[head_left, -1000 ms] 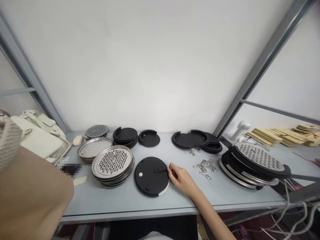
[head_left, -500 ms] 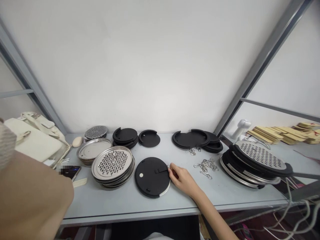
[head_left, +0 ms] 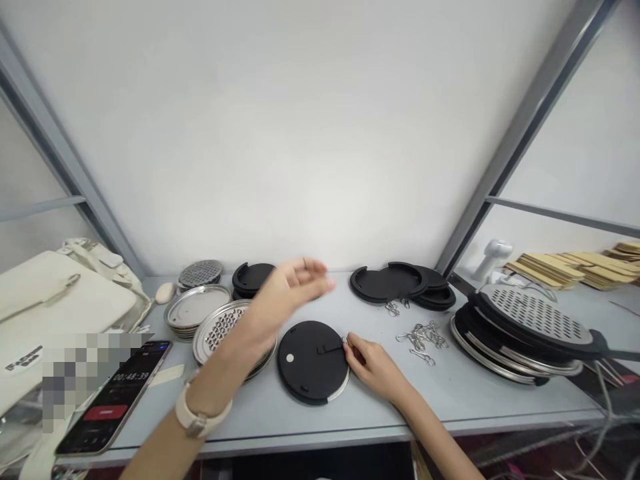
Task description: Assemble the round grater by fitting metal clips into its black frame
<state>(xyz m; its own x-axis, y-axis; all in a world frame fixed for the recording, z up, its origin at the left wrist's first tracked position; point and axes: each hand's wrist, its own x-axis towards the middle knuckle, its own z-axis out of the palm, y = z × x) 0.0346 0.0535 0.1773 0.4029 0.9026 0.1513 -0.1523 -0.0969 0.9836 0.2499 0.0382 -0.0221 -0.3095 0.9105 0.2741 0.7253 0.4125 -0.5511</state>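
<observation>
1 L hand [head_left: 289, 288] now visible

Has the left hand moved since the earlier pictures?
Yes. Out of sight before, the left hand has come into view, and now reaches across the fixed table toward the wall.

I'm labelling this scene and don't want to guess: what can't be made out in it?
All in the head view:
Metal piece at the right hand: mostly covered by the fingers.
Top grater: right part hidden behind the left forearm.
Left hand: fine detail blurred.
White bag: cut off by the left edge.
Yellowish stacks: cut off by the right edge.
</observation>
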